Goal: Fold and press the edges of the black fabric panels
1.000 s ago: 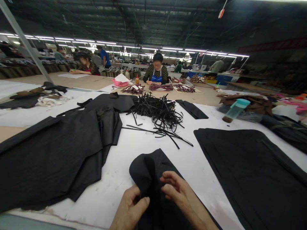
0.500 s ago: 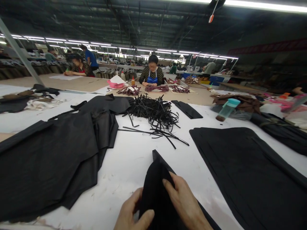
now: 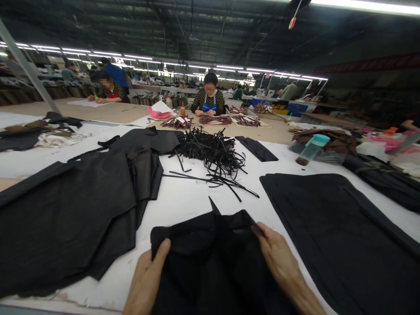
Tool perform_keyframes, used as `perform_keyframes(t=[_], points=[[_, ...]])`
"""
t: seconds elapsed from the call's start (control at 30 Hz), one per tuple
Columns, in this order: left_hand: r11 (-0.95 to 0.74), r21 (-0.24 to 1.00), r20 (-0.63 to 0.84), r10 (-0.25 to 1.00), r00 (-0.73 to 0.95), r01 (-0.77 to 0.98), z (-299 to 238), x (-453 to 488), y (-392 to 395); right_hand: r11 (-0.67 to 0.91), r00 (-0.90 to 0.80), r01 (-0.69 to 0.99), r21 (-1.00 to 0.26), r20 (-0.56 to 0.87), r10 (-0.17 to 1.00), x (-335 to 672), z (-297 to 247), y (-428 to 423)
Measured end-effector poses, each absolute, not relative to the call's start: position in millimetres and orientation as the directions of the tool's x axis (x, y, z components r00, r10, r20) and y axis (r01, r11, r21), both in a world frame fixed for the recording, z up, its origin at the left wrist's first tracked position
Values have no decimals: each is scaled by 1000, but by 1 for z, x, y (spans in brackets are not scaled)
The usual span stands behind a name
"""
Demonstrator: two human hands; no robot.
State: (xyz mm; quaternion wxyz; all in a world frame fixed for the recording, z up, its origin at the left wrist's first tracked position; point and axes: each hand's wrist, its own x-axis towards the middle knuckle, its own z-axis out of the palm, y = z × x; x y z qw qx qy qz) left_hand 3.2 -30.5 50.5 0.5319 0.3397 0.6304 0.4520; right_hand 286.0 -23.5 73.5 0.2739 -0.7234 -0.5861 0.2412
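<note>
A piece of black fabric [image 3: 210,267] is spread between my two hands near the table's front edge. My left hand [image 3: 147,271] grips its left edge, thumb on top and the other fingers hidden beneath. At the right upper edge my right hand [image 3: 278,253] pinches the cloth between thumb and fingers. A narrow pointed tip of black material stands up behind the cloth's middle. To the left lies a pile of black fabric pieces [image 3: 65,214]; to the right, a flat stack of black cut panels [image 3: 337,227].
Beyond the cloth lies a tangled heap of black strips [image 3: 210,151] on the white table surface [image 3: 183,205]. A folded black piece [image 3: 257,148] and a teal-lidded bottle [image 3: 311,148] are farther right. A co-worker [image 3: 209,98] sits across the table behind maroon bundles [image 3: 215,119].
My hands have moved apart, the left one leftward and the right one rightward and up. The black fabric, bunched and folded before, is now opened out wide between them.
</note>
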Motion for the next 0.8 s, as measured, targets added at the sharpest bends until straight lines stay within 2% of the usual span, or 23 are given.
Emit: perform_keyframes(t=[0.07,0.1,0.13,0.23,0.33,0.43,0.53,0.7,0.8], points=[[447,880,-472,863,-182,-163,45,-23,-24,-286,343,731,-619,-29,939,328,70,-20],[492,845,-523,841,-139,-207,43,-33,-22,-325,364,721,-612,-64,929,346,68,-20],[513,824,-549,829,-111,-242,42,-41,-20,-311,317,717,-624,-106,942,362,66,-20],[566,759,-616,784,-74,-320,43,-49,-15,-322,320,694,-644,-125,939,387,62,-21],[603,736,-654,751,-94,-309,48,-41,-4,-355,267,567,-743,-242,933,390,60,-18],[586,799,-597,799,-67,-134,54,-30,15,-435,248,471,-768,-357,900,386,55,-8],[532,847,-531,844,-71,-15,58,-25,30,-458,317,493,-740,-337,886,384,50,-2],[513,858,-500,844,-194,16,51,-39,11,-439,316,483,-758,-316,895,391,51,-30],[443,895,-446,884,-139,-56,31,-52,-28,-457,253,392,-798,-384,888,399,45,-64]])
